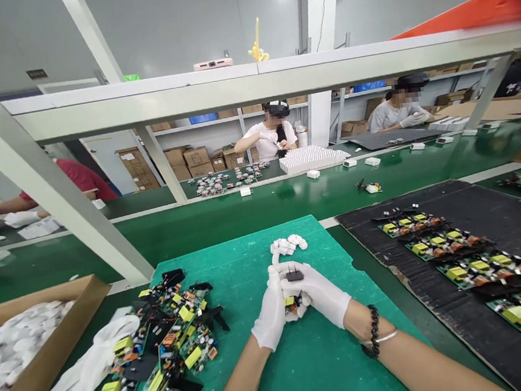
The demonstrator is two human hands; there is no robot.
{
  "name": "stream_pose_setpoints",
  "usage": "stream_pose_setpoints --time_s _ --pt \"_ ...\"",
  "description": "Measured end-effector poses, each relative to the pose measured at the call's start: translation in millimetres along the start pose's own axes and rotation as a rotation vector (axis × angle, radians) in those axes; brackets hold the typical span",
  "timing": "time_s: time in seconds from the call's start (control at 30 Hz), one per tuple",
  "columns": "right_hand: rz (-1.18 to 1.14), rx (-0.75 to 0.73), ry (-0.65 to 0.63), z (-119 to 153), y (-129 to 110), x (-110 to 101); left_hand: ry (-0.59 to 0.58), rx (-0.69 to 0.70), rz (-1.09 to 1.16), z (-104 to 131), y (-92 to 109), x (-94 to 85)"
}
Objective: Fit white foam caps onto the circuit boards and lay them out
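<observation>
Both my hands wear white gloves and meet over the middle of the green mat [322, 361]. My left hand [271, 311] wraps the left side of a small circuit board [291, 305] with a yellow part. From the right, my right hand [323, 294] closes on the same board and on a black plug piece with pins [294, 274]. The fingers hide much of the board. Just beyond the hands lies a small group of white plastic pieces [288, 245] on the mat.
Loose circuit boards [181, 326] pile up at the left, beside a white glove [100, 352] and a carton [50, 357] of white pieces. Board rows [483, 266] lie on black cardboard [385, 251] at right. Beyond a metal frame [232, 93], people work across the green belt [270, 204].
</observation>
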State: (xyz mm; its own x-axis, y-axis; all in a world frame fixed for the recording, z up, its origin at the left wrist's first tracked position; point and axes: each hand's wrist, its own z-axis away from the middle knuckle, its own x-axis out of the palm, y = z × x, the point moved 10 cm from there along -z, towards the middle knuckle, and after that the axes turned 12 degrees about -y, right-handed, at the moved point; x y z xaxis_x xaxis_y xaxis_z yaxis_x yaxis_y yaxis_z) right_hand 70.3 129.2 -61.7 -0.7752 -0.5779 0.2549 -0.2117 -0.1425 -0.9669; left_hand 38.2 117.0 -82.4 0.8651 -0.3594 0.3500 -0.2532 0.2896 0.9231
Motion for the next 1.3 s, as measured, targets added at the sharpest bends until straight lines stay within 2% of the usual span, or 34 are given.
stream_pose_setpoints --time_s 0.1,0.23,0.43,0.63,0.73,0.87,0.97,1.2,1.3 --pt "0.044 -0.037 0.057 -1 -1 -5 0.041 0.034 -0.001 2 2 -0.3" --pt "-0.002 -0.005 0.109 -3 8 -10 0.053 0.010 -0.033 5 0 0.5" --pt "0.044 -0.047 0.176 -1 4 -14 0.124 0.015 -0.048 5 -6 -9.9" --pt "-0.028 0.068 0.144 -3 19 -13 0.096 -0.010 -0.035 1 -9 -9.8" --pt "0.044 0.005 0.153 -1 10 -14 0.147 -0.029 0.016 3 -9 -12.3" --pt "0.227 -0.054 0.233 4 -2 -16 0.175 -0.070 0.002 5 -10 -10.8" --pt "0.277 -0.076 0.261 7 -6 -13 0.190 -0.042 -0.013 7 -7 -10.2" --pt "0.195 -0.097 0.357 15 -4 -12 0.179 0.049 -0.013 9 -8 -7.0" --pt "0.116 -0.091 0.316 11 -3 -10 0.126 0.072 0.023 6 -5 -4.5"
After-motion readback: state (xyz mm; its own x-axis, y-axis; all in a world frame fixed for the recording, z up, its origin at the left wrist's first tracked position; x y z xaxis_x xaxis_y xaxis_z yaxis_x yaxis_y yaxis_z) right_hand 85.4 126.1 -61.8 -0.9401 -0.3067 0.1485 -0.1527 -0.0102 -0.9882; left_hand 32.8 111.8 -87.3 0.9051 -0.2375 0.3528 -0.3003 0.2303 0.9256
